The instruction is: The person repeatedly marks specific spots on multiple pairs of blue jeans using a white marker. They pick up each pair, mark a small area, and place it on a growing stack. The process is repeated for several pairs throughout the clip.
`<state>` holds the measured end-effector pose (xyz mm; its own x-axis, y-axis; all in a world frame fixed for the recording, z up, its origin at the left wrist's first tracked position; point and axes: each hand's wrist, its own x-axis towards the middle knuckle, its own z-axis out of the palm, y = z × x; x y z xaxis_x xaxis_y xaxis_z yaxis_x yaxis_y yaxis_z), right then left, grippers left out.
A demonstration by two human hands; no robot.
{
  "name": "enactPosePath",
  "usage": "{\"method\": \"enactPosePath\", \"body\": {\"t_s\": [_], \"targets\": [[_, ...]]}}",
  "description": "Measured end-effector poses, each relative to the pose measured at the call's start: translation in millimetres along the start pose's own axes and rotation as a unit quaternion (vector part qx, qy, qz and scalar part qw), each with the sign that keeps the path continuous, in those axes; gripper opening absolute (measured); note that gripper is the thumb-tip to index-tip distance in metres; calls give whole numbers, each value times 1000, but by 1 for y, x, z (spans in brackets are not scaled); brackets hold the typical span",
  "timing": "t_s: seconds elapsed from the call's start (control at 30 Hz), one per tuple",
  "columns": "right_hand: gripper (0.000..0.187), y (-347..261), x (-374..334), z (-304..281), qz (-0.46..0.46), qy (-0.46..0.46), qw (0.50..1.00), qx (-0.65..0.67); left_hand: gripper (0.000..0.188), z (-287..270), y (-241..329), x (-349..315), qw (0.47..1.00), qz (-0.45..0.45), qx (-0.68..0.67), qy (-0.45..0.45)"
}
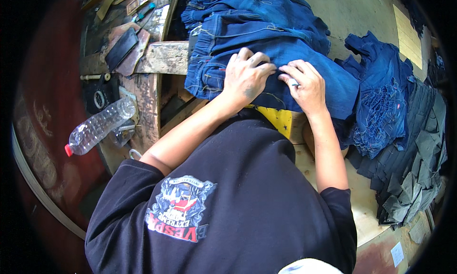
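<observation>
A pair of blue denim pants (pixel 328 86) with a gathered waistband lies across the work surface in front of me, on top of more denim. My left hand (pixel 248 75) rests on it with bent fingers, thumb and forefinger pinching the cloth. Close by on the right, my right hand (pixel 306 83) has its fingertips drawn together at the same spot. A small pale bluish piece shows between its curled fingers; most of it is hidden, so I cannot tell what it is. Loose threads trail from the denim.
More blue denim pieces (pixel 381 93) are heaped at the right, beside a stack of dark grey cloth (pixel 419 155). At the left, a clear plastic bottle (pixel 102 126) with a red cap lies near a wooden bench (pixel 166 57). A dark flat rectangular object (pixel 122 49) rests there too.
</observation>
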<state>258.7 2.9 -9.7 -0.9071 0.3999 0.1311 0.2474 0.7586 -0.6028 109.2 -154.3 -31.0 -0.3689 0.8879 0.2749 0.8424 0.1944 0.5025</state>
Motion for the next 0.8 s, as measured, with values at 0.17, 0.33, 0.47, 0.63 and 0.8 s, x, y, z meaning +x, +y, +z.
{"method": "enactPosePath", "body": {"t_s": [0.17,0.33,0.47,0.63,0.8], "targets": [[20,-1,-8,11,-60,36,995,-71,20,1,-4,5,999,13,35,-26],[22,10,-16,14,-91,61,994,-24,15,-5,-1,0,997,43,56,-44],[23,20,-21,9,-97,82,992,-2,9,-11,-17,0,995,72,66,-8],[17,26,-22,-6,-84,97,989,67,15,-38,-14,2,997,49,66,-6],[11,8,-23,-15,-48,111,980,155,31,-36,59,-3,981,-151,-113,-50]]}}
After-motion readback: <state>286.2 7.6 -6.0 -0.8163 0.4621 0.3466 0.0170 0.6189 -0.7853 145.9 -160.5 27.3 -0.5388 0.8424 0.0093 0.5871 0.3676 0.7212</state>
